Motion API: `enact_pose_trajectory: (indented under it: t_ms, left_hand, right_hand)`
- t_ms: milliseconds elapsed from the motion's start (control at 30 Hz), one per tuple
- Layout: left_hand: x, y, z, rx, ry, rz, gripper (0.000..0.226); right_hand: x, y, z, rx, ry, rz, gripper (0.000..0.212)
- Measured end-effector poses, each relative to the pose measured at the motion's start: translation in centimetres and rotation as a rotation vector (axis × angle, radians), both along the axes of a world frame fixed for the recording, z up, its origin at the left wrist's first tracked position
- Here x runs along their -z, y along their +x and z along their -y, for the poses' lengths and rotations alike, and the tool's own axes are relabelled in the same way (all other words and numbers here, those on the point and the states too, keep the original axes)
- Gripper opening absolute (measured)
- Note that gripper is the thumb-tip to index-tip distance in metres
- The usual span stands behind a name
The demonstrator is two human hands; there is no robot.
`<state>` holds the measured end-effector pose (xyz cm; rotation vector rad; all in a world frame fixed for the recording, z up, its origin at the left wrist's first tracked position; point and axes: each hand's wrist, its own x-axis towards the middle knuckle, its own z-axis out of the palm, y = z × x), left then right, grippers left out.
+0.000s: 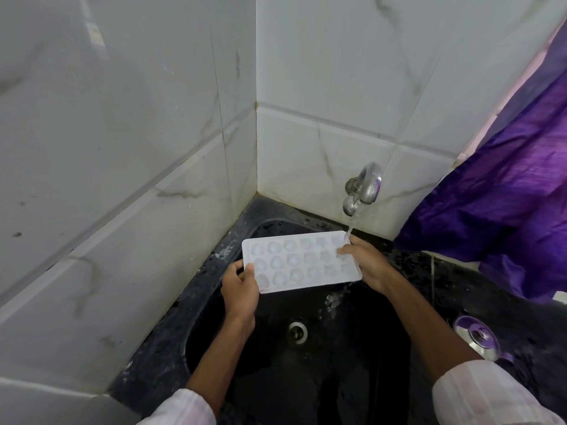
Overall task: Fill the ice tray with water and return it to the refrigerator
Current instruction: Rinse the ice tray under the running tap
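A white ice tray with several rounded moulds is held level over a black sink. My left hand grips its near left corner, thumb on top. At the tray's right end, my right hand holds on with its thumb over the rim. A chrome tap on the tiled wall runs a thin stream of water onto the tray's far right corner, just by my right thumb.
White marble-look tiled walls meet in a corner behind the sink. A purple curtain hangs at the right. A steel lid with a purple rim lies on the dark counter to the right. The drain sits mid-basin.
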<state>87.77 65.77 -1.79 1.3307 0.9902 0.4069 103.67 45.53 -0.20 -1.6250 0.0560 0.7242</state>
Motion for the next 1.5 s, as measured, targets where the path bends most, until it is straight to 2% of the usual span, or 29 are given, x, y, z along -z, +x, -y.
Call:
enact_pose_trajectory:
  t_ms: [100,233,300,433,533,600,767,900,1033,1100,1200,1500]
  left_hand:
    - [0.2,-0.1,0.0,-0.004,-0.017,0.001,0.01]
    - [0.2,-0.1,0.5,0.015,-0.041,0.013,0.012]
    - [0.1,-0.1,0.6,0.011,-0.037,0.013,0.013]
    - [0.3,-0.2,0.4,0.002,-0.017,0.017,0.011]
    - [0.4,-0.2,0.4,0.011,-0.016,-0.006,0.012]
    - [0.4,-0.2,0.4,0.006,-0.012,-0.023,0.012]
    - [0.6,-0.3,-0.4,0.024,0.073,-0.064,0.015]
    - [1.0,-0.2,-0.6,0.031,0.109,-0.105,0.015]
    - [1.5,0.0,-0.2,0.026,0.063,-0.109,0.012]
    - [1.5,0.1,0.1,0.027,0.032,-0.087,0.016]
    - [1.3,0.5,0.5,0.028,0.017,-0.062,0.02]
    - [1.3,0.8,0.7,0.026,0.025,-0.053,0.019]
  right_hand:
    - [0.3,-0.1,0.2,0.002,0.031,-0.014,0.046]
    - [0.6,-0.2,-0.3,0.091,-0.211,0.175,0.048]
    - [0.7,-0.2,-0.5,0.12,-0.213,0.192,0.05]
    - [-0.1,-0.3,-0.2,0.052,-0.137,0.124,0.045]
    - [-1.1,0.7,0.6,-0.057,-0.002,-0.018,0.043]
    - [-2.1,1.7,1.1,-0.14,0.016,-0.1,0.036]
    - [-3.3,5.5,0.7,0.11,0.072,-0.187,0.05]
    - [-3.5,7.0,-1.6,0.228,0.113,-0.129,0.029]
    - [-3.6,6.9,-2.5,0.344,0.214,-0.142,0.019]
    - [-3.4,7.0,-2.3,0.365,0.243,-0.14,0.022]
    - [-3.2,7.4,-2.1,0.378,0.219,-0.121,0.015]
    - [-2.9,8.4,-2.2,0.362,0.188,-0.106,0.01]
